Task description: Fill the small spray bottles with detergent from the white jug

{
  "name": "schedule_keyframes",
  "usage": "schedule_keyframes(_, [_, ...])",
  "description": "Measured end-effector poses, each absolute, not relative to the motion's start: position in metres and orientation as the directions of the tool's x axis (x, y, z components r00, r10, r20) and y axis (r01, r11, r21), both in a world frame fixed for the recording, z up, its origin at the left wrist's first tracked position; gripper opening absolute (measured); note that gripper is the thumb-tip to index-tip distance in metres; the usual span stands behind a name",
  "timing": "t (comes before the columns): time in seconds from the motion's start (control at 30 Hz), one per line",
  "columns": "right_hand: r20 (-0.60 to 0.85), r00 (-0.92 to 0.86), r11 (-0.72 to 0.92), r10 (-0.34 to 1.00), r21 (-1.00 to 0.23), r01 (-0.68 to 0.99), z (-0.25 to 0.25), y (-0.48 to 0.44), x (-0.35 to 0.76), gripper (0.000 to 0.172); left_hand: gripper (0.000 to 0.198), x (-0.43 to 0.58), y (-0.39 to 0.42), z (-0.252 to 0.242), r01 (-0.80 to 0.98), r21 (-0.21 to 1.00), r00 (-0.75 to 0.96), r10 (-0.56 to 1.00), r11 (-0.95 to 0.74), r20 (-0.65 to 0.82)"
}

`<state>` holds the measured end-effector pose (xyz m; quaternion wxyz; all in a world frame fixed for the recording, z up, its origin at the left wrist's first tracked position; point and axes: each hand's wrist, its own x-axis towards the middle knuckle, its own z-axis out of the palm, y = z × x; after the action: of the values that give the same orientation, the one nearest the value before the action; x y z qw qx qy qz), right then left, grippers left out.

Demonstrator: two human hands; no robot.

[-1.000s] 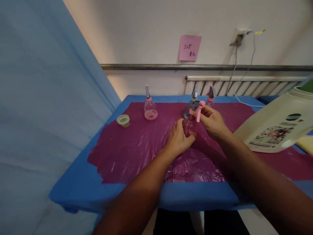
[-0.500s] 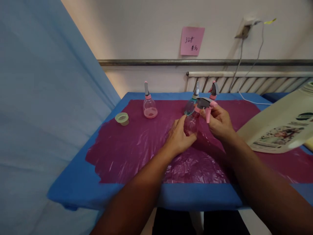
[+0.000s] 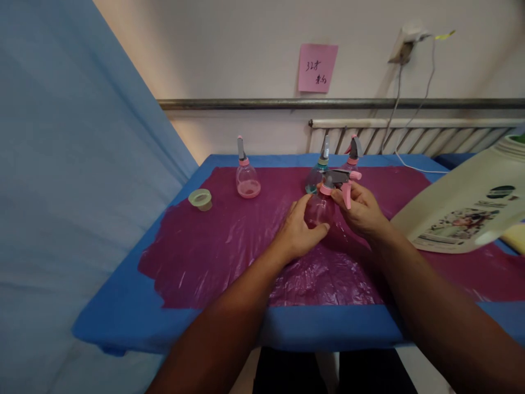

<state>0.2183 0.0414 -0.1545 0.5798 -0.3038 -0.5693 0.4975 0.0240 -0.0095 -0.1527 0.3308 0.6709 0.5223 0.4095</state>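
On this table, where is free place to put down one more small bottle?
Free: the purple sheet between the green cap, the left hand and the near blue edge.

Crowded: the far side, where two spray bottles stand behind the held bottle, and the right, under the big jug.

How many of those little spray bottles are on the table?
4: one spray bottle gripped by both hands, a teal-collared one and a pink one just behind them, and one with pink liquid at back left.

Clear pink spray bottle (image 3: 321,208), upright on purple sheet, trigger head on
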Motion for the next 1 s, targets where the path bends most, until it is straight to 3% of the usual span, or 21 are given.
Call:
schedule_keyframes(0.27, [0.334,-0.079,0.304,0.939,-0.915,-0.264,-0.151,0.038,0.208,0.052,0.077,0.022,-0.009,-0.158,0.352,0.882,0.177,0.948,-0.312,0.264])
schedule_keyframes(0.5, [0.339,0.055,0.341,0.939,-0.902,-0.266,-0.157,0.039,0.199,0.057,0.076,0.026,-0.011,-0.161,0.444,0.83,0.144,0.942,-0.336,0.305])
schedule_keyframes(0.73, [0.282,0.025,0.277,0.959,-0.916,-0.289,-0.157,0.037,0.193,0.056,0.084,0.026,-0.01,-0.165,0.518,0.762,0.181,0.921,-0.388,0.346])
schedule_keyframes(0.87, [0.278,0.006,0.265,0.961,-0.911,-0.315,-0.157,0.036,0.193,0.054,0.103,0.022,-0.014,-0.162,0.495,0.744,0.257,0.894,-0.448,0.367])
schedule_keyframes(1.0, [0.233,-0.063,0.198,0.97,-0.918,-0.342,-0.155,0.035,0.194,0.059,0.104,0.016,-0.016,-0.158,0.506,0.71,0.351,0.869,-0.49,0.35])
